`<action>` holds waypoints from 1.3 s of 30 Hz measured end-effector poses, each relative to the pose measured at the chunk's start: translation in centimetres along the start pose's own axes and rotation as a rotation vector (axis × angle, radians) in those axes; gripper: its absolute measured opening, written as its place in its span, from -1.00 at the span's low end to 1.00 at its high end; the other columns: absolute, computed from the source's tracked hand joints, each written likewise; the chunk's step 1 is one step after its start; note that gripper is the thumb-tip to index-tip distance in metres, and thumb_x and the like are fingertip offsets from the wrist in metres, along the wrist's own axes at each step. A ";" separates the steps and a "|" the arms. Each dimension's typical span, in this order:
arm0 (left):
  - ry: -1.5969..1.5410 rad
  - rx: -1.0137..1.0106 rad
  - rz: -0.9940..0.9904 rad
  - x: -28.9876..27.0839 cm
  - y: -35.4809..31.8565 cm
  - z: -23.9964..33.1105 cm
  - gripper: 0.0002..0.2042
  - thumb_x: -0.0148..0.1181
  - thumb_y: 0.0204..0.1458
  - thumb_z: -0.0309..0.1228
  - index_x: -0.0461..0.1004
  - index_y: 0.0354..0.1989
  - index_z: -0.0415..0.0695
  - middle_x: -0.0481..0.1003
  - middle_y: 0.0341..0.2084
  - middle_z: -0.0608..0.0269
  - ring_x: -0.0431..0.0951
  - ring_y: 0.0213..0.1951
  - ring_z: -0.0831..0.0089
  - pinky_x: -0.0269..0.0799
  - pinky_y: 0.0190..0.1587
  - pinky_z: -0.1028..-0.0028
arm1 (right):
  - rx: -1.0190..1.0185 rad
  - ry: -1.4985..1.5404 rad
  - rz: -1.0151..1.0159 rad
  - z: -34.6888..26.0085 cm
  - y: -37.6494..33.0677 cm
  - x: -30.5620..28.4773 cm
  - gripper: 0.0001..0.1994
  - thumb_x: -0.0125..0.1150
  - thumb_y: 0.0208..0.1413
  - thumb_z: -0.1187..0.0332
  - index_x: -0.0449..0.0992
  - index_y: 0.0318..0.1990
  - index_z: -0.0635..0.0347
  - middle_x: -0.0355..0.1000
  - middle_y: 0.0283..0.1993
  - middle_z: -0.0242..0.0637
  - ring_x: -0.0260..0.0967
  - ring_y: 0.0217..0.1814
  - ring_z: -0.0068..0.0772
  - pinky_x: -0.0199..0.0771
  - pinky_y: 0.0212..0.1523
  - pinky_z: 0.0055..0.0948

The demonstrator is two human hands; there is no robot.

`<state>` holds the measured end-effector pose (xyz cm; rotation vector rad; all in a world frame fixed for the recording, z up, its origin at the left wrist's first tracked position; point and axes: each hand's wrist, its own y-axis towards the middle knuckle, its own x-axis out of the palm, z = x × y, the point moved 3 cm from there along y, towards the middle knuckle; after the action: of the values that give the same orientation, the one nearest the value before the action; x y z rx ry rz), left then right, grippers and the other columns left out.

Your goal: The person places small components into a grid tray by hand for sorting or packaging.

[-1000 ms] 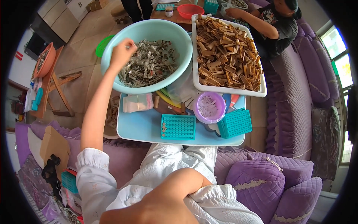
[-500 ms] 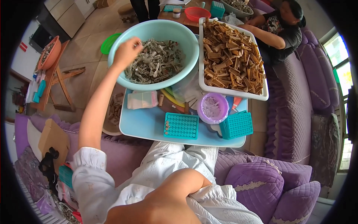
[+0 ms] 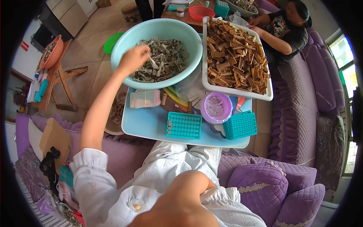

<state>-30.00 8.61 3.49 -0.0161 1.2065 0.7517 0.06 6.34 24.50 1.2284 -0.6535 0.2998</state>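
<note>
I am watching the left hand (image 3: 135,58) reaching into the big light-blue basin (image 3: 124,39), where it is pinching a few of the small grey-white pieces (image 3: 166,64) between the fingertips, the other fingers curled in. The right hand I am not seeing; only the bent right arm is showing at the lower edge, so I cannot tell how that hand is.

The basin is standing at the far end of the pale blue table (image 3: 147,125), touching the white tray (image 3: 206,81) of brown sticks (image 3: 234,56). Nearer to me, the teal grid rack (image 3: 184,125) is lying flat, with a purple cup (image 3: 216,107) just beside it and a second teal rack (image 3: 241,125) leaning.

My worry: the pinch is looking loose, so pieces could be dropping on the way. The forearm is also passing over the small bag (image 3: 145,99), and it could be sweeping this off the table.
</note>
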 end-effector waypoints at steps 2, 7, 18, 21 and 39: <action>-0.225 -0.124 0.335 -2.4 1.2 -1.3 -0.82 0.13 -0.15 -0.39 0.40 -0.35 -0.16 0.47 -0.52 0.19 0.48 -0.46 0.46 0.36 -0.37 0.56 | 0.014 -0.067 -0.029 -0.1 -0.1 -0.1 -0.71 -0.22 0.13 0.36 0.44 -0.45 0.30 0.35 -0.48 -0.23 0.31 -0.54 -0.35 0.31 -0.51 -0.50; -0.594 -0.209 0.406 -4.5 1.7 -2.6 -0.80 0.13 -0.10 -0.38 0.39 -0.31 -0.21 0.46 -0.40 0.31 0.43 -0.39 0.60 0.35 -0.37 0.62 | 0.463 -0.337 -0.286 0.3 -5.7 -3.4 -0.84 -0.15 0.06 0.40 0.33 -0.31 0.31 0.33 -0.36 -0.25 0.32 -0.44 -0.35 0.30 -0.43 -0.46; -1.143 -0.129 0.110 -5.2 -3.9 9.7 -0.87 0.09 -0.08 -0.50 0.35 -0.34 -0.19 0.43 -0.42 0.30 0.40 -0.41 0.64 0.35 -0.35 0.65 | 0.519 -1.037 0.640 -11.5 -10.0 -8.2 -0.78 -0.14 0.12 0.28 0.01 -0.18 0.10 0.14 -0.32 -0.33 -0.05 -0.57 -0.71 0.01 -0.59 -0.75; -1.146 -0.149 -0.078 -3.5 -7.5 15.0 -0.88 0.10 -0.09 -0.50 0.38 -0.35 -0.18 0.41 -0.48 0.37 0.38 -0.42 0.68 0.33 -0.35 0.67 | 0.391 -1.282 0.610 -13.6 -8.9 -7.0 -0.83 -0.09 0.07 0.47 0.13 -0.19 0.17 0.14 -0.36 -0.41 -0.05 -0.56 -0.74 0.00 -0.54 -0.78; -1.451 -0.398 0.155 0.3 -15.7 21.7 -0.85 0.13 -0.09 -0.52 0.31 -0.37 -0.26 0.42 -0.54 0.25 0.40 -0.54 0.61 0.37 -0.54 0.62 | 0.404 -1.269 0.891 -10.1 -14.0 -9.7 -0.56 -0.34 0.16 0.07 0.23 -0.05 0.27 0.16 -0.43 -0.49 0.00 -0.51 -0.73 0.08 -0.48 -0.72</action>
<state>-3.51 5.35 5.81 0.2570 -0.3276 0.8497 3.12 12.49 5.94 1.3640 -2.3473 0.3685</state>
